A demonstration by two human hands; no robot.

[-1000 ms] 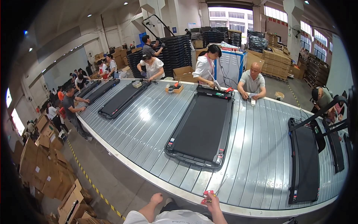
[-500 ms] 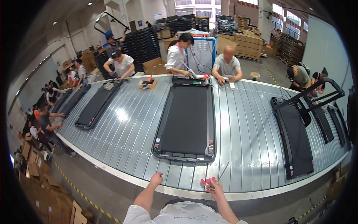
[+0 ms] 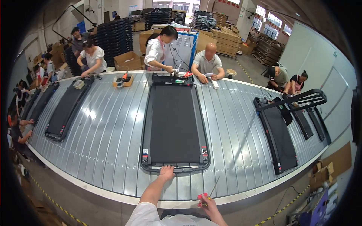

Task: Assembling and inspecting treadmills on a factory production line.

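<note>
A black treadmill deck point(image 3: 174, 124) lies flat on the grey slatted conveyor point(image 3: 109, 143) straight ahead of me. My left hand point(image 3: 166, 172) rests on the deck's near end, fingers spread on its rear edge. My right hand point(image 3: 204, 200) is closed around a screwdriver point(image 3: 207, 191) with a red handle, its thin shaft pointing up and away, just above the conveyor's near rim. At the far end of the deck a person in a white and pink top point(image 3: 158, 51) and a person in a grey shirt point(image 3: 207, 64) work over it.
Another black deck point(image 3: 66, 109) lies to the left, and a treadmill with a raised handle frame point(image 3: 279, 132) to the right. A small cardboard tray point(image 3: 123, 80) holds tools. Several people stand along the far and left sides. Stacked cartons and pallets fill the background.
The centre deck has come closer and now sits directly ahead. My left hand reached forward onto its near edge. My right hand still holds the red-handled screwdriver.
</note>
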